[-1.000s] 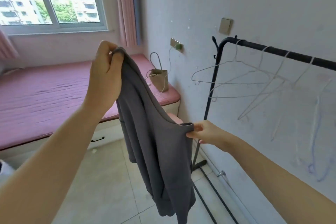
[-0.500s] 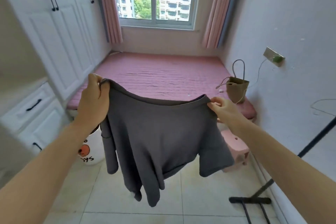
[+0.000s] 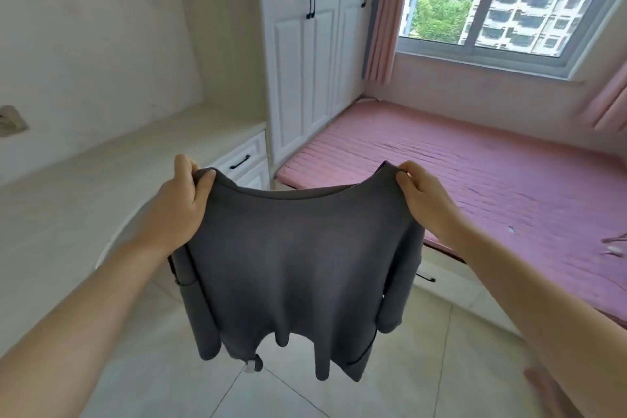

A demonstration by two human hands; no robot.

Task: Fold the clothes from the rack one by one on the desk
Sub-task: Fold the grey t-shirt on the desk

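The person is holding a gray sweatshirt (image 3: 298, 258) up by its shoulders, left hand (image 3: 179, 204) and right hand (image 3: 424, 200) fingers pinching the fabric; it is hanging above the tiled floor (image 3: 424, 366), beside the white counter (image 3: 84, 187).

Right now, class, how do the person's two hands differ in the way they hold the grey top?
The left hand bunches its shoulder of the grey top in a fuller grip; the right hand pinches its shoulder at the fingertips. The left sits slightly higher in the picture. Both hold the top up by its shoulders.
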